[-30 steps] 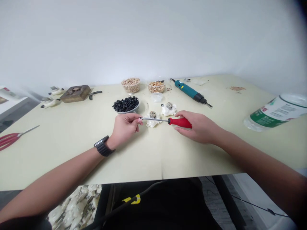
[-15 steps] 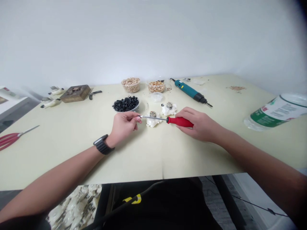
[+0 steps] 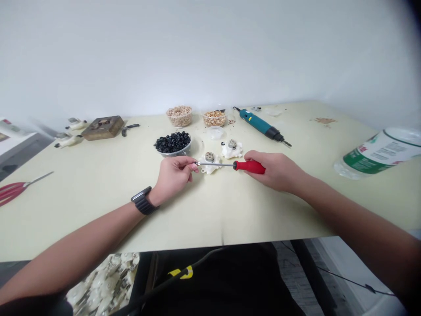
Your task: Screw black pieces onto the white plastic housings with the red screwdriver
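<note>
My right hand (image 3: pixel 274 170) is closed around the red handle of a screwdriver (image 3: pixel 250 166), whose metal shaft lies level and points left. At the tip, my left hand (image 3: pixel 177 172) pinches a small dark piece; its kind is too small to make out. Just behind the shaft sits a white plastic part with a round metal motor (image 3: pixel 209 158), partly covered by the shaft. A second white part with a motor (image 3: pixel 232 149) rests a little farther back to the right. Beyond my left hand stands a clear bowl of black pieces (image 3: pixel 173 144).
Two clear tubs of small metal-coloured pieces (image 3: pixel 179 116) stand at the back. A teal electric screwdriver (image 3: pixel 261 125) lies behind on the right, a large labelled bottle (image 3: pixel 378 153) at far right. Red-handled scissors (image 3: pixel 15 193), a block (image 3: pixel 103 128) and cutters (image 3: pixel 130 128) lie left.
Both hands and the screwdriver have shifted slightly: my left hand and the tip moved right and a little toward me. The pinch at the tip is still held.
</note>
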Available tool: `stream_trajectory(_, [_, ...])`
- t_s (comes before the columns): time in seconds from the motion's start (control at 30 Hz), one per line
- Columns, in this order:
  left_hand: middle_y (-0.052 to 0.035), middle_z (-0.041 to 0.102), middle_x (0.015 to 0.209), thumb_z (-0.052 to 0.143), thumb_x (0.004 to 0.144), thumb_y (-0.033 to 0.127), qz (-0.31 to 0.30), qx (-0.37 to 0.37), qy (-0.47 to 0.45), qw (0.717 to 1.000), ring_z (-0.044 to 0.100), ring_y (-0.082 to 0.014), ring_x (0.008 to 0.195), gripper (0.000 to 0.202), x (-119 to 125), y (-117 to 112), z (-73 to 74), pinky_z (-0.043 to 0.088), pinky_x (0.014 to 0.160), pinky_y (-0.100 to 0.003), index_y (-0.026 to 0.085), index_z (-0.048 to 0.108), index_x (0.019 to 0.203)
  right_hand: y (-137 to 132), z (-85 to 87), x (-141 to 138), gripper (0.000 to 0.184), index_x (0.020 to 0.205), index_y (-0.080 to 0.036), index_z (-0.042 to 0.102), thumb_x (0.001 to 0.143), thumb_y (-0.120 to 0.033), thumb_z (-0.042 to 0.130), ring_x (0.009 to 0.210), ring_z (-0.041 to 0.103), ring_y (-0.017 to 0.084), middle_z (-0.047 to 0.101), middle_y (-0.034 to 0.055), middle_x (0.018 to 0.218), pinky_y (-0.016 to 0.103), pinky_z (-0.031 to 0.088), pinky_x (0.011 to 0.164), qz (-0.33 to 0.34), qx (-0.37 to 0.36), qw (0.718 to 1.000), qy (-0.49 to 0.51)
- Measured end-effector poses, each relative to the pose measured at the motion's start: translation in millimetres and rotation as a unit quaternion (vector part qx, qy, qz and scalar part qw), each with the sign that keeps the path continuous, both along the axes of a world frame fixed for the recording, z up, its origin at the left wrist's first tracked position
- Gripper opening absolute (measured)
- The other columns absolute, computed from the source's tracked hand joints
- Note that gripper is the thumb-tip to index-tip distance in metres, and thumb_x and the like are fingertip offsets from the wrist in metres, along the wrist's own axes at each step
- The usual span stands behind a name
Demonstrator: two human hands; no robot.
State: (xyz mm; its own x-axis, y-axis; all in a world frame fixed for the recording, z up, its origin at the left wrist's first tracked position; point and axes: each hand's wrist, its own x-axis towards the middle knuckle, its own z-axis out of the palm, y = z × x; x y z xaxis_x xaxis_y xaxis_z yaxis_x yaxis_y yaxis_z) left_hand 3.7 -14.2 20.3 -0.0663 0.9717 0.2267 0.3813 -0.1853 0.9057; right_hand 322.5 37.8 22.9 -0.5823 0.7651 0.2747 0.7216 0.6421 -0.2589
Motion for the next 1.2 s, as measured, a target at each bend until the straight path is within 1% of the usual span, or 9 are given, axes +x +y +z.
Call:
stream_trajectory(0.07, [-0.0034,0.071,0.06,0.07,0.083,0.024,-0.004,0.0,-0.003,1.0,0.057,-0.0113,0.045,0.015,2,0,-1.1,0.043,0.044,-0.022,0.015,0.076,0.073,0,1.9,1,0.031,0.121,-0.024,0.067,0.098,-0.045,0.064,0.077,0.068,0.026,0.076,0.0075,0.1,0.037,0.048,0.069,0.0,0.007,1.0,-0.001])
stream_trajectory(0.23, [-0.0034,0.072,0.062,0.069,0.084,0.023,-0.01,-0.002,-0.007,1.0,0.056,-0.0113,0.045,0.015,7,2,-4.3,0.043,0.046,-0.022,0.015,0.077,0.074,5,5.4,8,0.026,0.117,-0.022,0.071,0.101,-0.035,0.057,0.099,0.068,0.029,0.069,0.0136,0.116,0.04,0.053,0.082,0.09,0.012,0.996,0.02])
stream_trajectory(0.4, [-0.0025,0.071,0.061,0.068,0.085,0.022,-0.016,-0.004,-0.016,1.0,0.055,-0.0111,0.046,0.015,15,4,-5.0,0.044,0.047,-0.022,0.015,0.078,0.076,5,9.4,11,0.022,0.107,-0.026,0.07,0.1,-0.042,0.058,0.078,0.065,0.024,0.073,0.0066,0.097,0.035,0.044,0.066,0.02,-0.002,0.999,-0.043])
stream_trajectory(0.5, [-0.0024,0.071,0.062,0.068,0.085,0.023,-0.018,-0.007,-0.025,0.999,0.055,-0.0109,0.047,0.016,18,8,-5.7,0.044,0.047,-0.022,0.015,0.077,0.074,2,14.8,10,0.026,0.1,-0.026,0.069,0.098,-0.049,0.059,0.072,0.064,0.025,0.072,0.0047,0.085,0.035,0.041,0.063,-0.004,-0.02,0.998,-0.055])
stream_trajectory(0.63, [-0.0027,0.072,0.064,0.069,0.085,0.025,-0.018,-0.01,-0.038,0.999,0.057,-0.0116,0.049,0.016,22,17,-7.8,0.045,0.05,-0.022,0.015,0.077,0.075,3,20.8,13,0.024,0.1,-0.024,0.073,0.09,-0.042,0.061,0.081,0.066,0.028,0.075,0.0072,0.095,0.038,0.045,0.069,0.009,-0.02,0.999,-0.032])
stream_trajectory(0.8, [-0.0025,0.069,0.06,0.068,0.086,0.026,-0.02,-0.011,-0.043,0.999,0.058,-0.0125,0.05,0.018,23,23,-8.8,0.045,0.052,-0.023,0.015,0.077,0.075,7,25.7,19,0.028,0.108,-0.026,0.075,0.095,-0.047,0.063,0.088,0.069,0.027,0.076,0.0062,0.103,0.037,0.051,0.074,0.053,-0.095,0.994,0.008])
stream_trajectory(0.93, [-0.0031,0.072,0.064,0.067,0.086,0.025,-0.02,0.009,-0.042,0.999,0.058,-0.0121,0.051,0.017,23,22,-7.0,0.045,0.051,-0.023,0.014,0.078,0.077,5,29.3,21,0.031,0.112,-0.029,0.075,0.096,-0.054,0.066,0.072,0.066,0.022,0.075,0.0015,0.09,0.034,0.048,0.065,0.022,-0.132,0.991,0.014])
stream_trajectory(1.0, [-0.0025,0.071,0.063,0.066,0.086,0.023,-0.018,0.014,-0.037,0.999,0.057,-0.0117,0.05,0.017,23,21,-5.8,0.045,0.051,-0.023,0.015,0.078,0.077,4,31.3,21,0.031,0.111,-0.028,0.076,0.096,-0.054,0.065,0.069,0.064,0.022,0.075,0.0014,0.087,0.034,0.047,0.063,0.016,-0.121,0.992,0.011])
stream_trajectory(1.2, [-0.0013,0.069,0.061,0.066,0.086,0.021,-0.01,0.015,-0.022,1.0,0.055,-0.0116,0.05,0.017,23,20,-4.0,0.044,0.051,-0.023,0.015,0.075,0.073,8,30.5,24,0.029,0.111,-0.026,0.072,0.094,-0.049,0.067,0.092,0.07,0.028,0.076,0.0077,0.112,0.037,0.053,0.077,0.045,-0.046,0.997,0.048])
